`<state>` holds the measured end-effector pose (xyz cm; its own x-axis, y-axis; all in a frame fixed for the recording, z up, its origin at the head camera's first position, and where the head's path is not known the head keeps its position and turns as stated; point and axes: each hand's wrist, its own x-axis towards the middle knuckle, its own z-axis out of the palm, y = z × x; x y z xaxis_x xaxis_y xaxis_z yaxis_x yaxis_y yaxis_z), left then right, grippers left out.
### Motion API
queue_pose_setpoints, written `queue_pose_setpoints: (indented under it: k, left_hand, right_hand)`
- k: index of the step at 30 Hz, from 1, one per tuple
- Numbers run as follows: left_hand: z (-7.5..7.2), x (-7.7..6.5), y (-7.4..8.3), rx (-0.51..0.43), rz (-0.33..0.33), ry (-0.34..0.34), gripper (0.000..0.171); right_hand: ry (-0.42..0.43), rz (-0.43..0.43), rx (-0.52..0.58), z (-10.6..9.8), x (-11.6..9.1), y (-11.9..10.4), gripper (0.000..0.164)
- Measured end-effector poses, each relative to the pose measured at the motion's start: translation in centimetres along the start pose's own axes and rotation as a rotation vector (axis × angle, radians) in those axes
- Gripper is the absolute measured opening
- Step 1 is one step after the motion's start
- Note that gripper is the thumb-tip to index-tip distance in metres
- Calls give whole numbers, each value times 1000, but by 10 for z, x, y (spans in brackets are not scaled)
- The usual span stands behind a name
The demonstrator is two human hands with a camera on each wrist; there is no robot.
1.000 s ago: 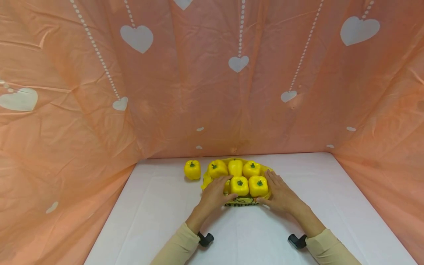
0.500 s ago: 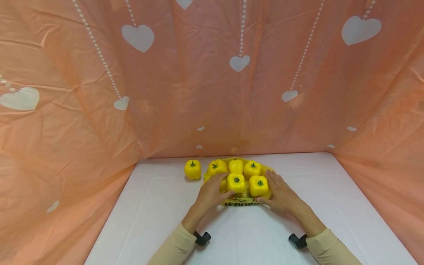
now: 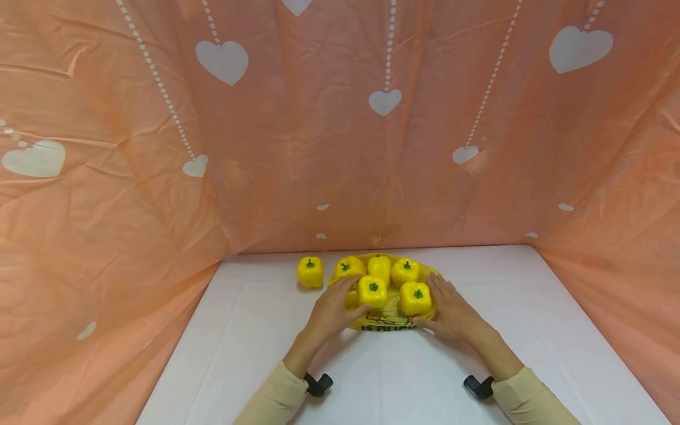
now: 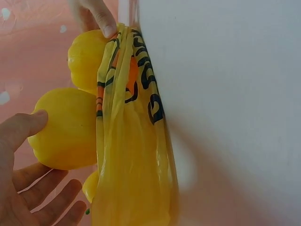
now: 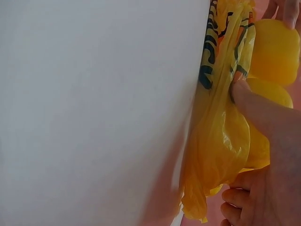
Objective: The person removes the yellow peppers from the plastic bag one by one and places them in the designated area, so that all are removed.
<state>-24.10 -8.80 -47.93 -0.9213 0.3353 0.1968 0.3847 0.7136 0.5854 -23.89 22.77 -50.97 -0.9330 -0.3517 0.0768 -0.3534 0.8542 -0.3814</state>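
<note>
A yellow plastic bag (image 3: pixel 390 321) with dark lettering lies on the white table, its mouth spread under several yellow bell peppers. My left hand (image 3: pixel 330 307) grips the front-left bell pepper (image 3: pixel 372 291), thumb and fingers on opposite sides; the left wrist view shows this bell pepper (image 4: pixel 63 134) standing out above the bag's edge. On the right, my right hand (image 3: pixel 451 307) holds the bag's side, its thumb pressed on the plastic (image 5: pixel 221 132) and its fingers behind. Against that hand sits the front-right bell pepper (image 3: pixel 415 298). Bell peppers in the back row include the middle one (image 3: pixel 379 267).
One loose bell pepper (image 3: pixel 310 272) stands on the table (image 3: pixel 255 330) left of the bag. A peach curtain (image 3: pixel 297 147) printed with white hearts closes off the back and both sides. Black wrist mounts (image 3: pixel 319 385) sit by the sleeves.
My left hand has moved left, carrying the front-left bell pepper away from the front-right one and widening the gap between them. My right hand stays in place.
</note>
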Motion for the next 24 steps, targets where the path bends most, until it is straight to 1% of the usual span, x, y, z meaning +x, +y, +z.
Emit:
queue_pose_setpoints:
  k: [7,14,24]
  left_hand:
    - [-6,-3,-5,-22,-2,11,71]
    - [-13,-8,-11,-36,-25,30,73]
    - [-21,-16,-22,-70,-39,54,71]
  right_hand:
    - [5,4,2,1,0,1,116]
    - [8,-4,8,-1,-1,-1,116]
    - [5,-9,9,0,0,-1,115]
